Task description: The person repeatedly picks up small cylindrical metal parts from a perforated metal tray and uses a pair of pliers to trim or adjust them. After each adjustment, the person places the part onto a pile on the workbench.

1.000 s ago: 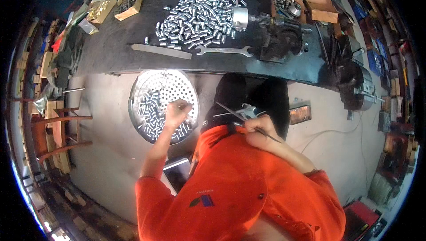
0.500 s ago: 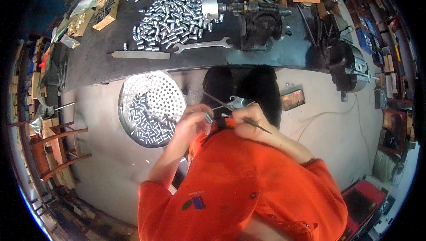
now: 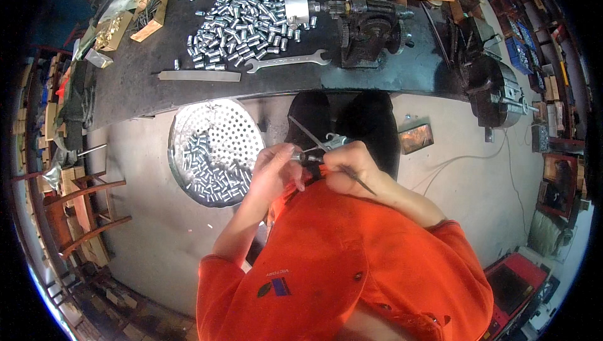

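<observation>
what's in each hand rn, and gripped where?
Left hand: small metal cylinder, pinched at its left end. Right hand: thin rod tool, gripped mid-shaft.

Hands [image 3: 314, 168] close together at chest, little gap between them. Left: perforated tray [image 3: 188, 129] of sleeves just beside left hand, blocks low sweep. Ahead: tabletop [image 3: 125, 93] edge near. On it: sleeve pile [image 3: 242, 17], wrench [image 3: 287, 61], flat bar [image 3: 198, 76], machine [image 3: 370, 24], vise [image 3: 496, 90] at right. Bare strip along front edge left of bar. Open floor [image 3: 465, 178] right of hands, cable crossing. Chairs [image 3: 81, 215] far left.
</observation>
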The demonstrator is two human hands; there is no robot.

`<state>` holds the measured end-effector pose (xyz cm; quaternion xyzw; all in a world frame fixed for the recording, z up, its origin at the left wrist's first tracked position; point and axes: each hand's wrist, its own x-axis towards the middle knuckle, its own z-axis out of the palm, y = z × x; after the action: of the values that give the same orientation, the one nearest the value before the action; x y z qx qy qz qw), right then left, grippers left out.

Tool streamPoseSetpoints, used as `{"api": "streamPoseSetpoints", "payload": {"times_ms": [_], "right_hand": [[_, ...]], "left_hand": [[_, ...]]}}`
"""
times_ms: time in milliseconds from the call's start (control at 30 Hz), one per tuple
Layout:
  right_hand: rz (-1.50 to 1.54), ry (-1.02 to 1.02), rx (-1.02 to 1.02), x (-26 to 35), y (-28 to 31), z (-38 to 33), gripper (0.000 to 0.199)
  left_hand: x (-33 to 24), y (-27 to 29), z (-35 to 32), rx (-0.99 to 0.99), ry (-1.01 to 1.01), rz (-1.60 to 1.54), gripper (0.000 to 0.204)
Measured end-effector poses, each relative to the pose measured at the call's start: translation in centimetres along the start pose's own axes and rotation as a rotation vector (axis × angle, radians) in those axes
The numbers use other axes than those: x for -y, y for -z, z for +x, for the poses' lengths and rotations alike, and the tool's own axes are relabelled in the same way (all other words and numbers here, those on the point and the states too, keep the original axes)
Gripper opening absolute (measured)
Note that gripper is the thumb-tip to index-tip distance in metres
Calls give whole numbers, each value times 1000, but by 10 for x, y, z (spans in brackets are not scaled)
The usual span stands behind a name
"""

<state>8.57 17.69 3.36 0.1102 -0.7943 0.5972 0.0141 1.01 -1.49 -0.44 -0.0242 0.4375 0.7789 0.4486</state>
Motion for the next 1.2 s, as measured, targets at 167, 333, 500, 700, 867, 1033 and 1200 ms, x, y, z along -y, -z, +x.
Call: {"api": "streamPoseSetpoints", "payload": {"times_ms": [167, 333, 500, 700, 867, 1033, 1200], "right_hand": [[-104, 39, 29, 2, -5, 2, 17], [-112, 60, -11, -1, -9, 1, 15], [-127, -29, -23, -6, -10, -3, 13], [-27, 60, -95, -13, -15, -1, 14], [-7, -73, -86, -16, -6, -6, 16], [-23, 52, -39, -2, 1, -16, 22], [52, 111, 38, 19, -2, -16, 25]], "left_hand": [[-1, -1, -2, 39, -123, 294, 19], [-9, -5, -2, 110, -178, 475, 16], [-12, -10, -1, 133, -284, 606, 17], [-13, -18, 3, 149, -147, 510, 21], [-12, -4, 11, 53, -280, 629, 17], [-16, 26, 24, -262, -663, 1360, 15], [-11, 39, 28, -278, -759, 1505, 21]]}}
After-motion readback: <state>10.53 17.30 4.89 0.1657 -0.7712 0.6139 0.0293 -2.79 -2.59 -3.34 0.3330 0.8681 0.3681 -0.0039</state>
